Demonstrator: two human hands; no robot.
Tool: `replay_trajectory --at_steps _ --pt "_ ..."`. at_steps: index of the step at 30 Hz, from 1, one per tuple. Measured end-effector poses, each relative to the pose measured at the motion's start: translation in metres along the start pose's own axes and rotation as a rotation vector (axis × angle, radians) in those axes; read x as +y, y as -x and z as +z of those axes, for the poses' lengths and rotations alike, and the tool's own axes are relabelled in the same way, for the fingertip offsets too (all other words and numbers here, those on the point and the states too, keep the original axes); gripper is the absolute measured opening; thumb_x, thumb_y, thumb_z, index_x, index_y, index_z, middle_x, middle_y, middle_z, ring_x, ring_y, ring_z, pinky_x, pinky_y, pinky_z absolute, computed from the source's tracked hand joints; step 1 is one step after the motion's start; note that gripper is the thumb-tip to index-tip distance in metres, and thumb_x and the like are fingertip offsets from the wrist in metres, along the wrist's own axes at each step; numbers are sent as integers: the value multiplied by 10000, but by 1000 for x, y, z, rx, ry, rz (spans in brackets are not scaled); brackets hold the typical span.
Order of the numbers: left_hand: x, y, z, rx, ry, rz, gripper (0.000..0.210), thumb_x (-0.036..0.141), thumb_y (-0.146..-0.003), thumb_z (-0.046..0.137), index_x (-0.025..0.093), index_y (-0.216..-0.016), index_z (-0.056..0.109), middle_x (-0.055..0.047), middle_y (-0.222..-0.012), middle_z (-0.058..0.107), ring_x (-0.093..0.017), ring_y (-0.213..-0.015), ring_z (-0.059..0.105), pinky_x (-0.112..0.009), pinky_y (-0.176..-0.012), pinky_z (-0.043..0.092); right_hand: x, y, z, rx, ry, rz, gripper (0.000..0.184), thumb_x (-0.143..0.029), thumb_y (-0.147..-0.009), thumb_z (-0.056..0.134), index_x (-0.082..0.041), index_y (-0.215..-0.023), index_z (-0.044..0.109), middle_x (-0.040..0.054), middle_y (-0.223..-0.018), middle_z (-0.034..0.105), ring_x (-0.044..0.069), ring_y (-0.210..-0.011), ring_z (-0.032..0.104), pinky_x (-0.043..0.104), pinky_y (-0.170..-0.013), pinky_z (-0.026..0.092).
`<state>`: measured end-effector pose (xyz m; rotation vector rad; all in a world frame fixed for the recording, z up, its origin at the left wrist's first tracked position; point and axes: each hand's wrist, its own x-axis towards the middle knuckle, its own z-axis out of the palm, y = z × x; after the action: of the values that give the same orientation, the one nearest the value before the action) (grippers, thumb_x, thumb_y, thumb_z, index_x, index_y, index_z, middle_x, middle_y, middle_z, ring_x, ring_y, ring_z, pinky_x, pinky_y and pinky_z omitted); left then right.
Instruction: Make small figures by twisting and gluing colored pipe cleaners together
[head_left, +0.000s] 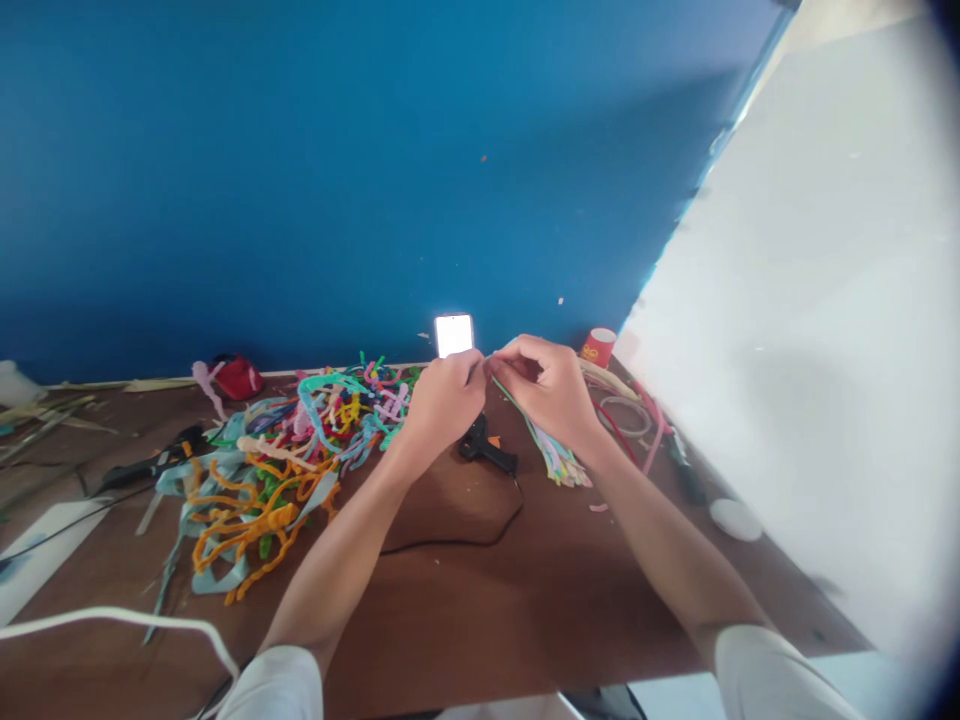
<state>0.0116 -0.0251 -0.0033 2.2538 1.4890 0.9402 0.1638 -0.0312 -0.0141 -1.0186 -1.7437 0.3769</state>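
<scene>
My left hand (448,398) and my right hand (551,392) meet fingertip to fingertip above the table. Both have their fingers pinched closed. Whatever is between them is too small and hidden to make out. Below my right hand lies a bundle of pastel pipe cleaners (561,462), partly covered by the hand and wrist. A black glue gun (487,450) rests on the table beneath and between my hands, its cord running toward the left. Just behind my left hand stands a phone (454,335) with a bright white screen.
A tangled heap of colourful pipe cleaners (277,470) spreads on the left of the brown table (480,620). A red paper cup (598,346) stands at the back right, near a white round object (736,520). A white cable (112,618) crosses the front left. A blue wall (375,180) rises behind.
</scene>
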Motion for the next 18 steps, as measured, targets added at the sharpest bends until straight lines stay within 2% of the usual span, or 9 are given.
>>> replay_trajectory --at_steps 5,8,10,14,18 --pt "9 6 -2 163 265 56 314 316 -974 424 170 -730 555 19 -616 469 -113 -613 413 -277 -595 258 -10 3 -2 107 -166 34 65 -198 -838 651 -173 -807 703 -36 -627 539 96 -582 468 254 -550 372" --pt "10 7 -6 158 443 123 325 344 -974 460 169 -712 541 30 -604 411 -101 -596 366 -268 -576 259 -15 4 -5 126 -215 54 72 -233 -836 683 -177 -795 701 -22 -664 598 94 -577 475 257 -540 375" --pt "8 7 -10 83 567 137 333 366 -966 490 170 -701 534 39 -582 366 -92 -562 317 -265 -543 231 -14 3 -7 98 -281 59 89 -261 -830 708 -184 -786 704 -15 -677 621 99 -584 483 264 -549 387" --pt "2 5 -19 -147 838 118 348 405 -941 542 167 -687 525 58 -533 285 -72 -494 215 -251 -486 149 -2 0 -7 59 -415 73 129 -311 -786 779 -198 -807 721 -13 -705 626 110 -619 504 276 -574 409" --pt "-5 1 -25 -401 1059 -6 340 388 -912 583 157 -671 520 78 -502 219 -46 -441 137 -223 -441 69 12 -7 -9 22 -391 -99 98 -306 -798 782 -223 -824 738 -10 -763 622 114 -668 524 274 -585 403"
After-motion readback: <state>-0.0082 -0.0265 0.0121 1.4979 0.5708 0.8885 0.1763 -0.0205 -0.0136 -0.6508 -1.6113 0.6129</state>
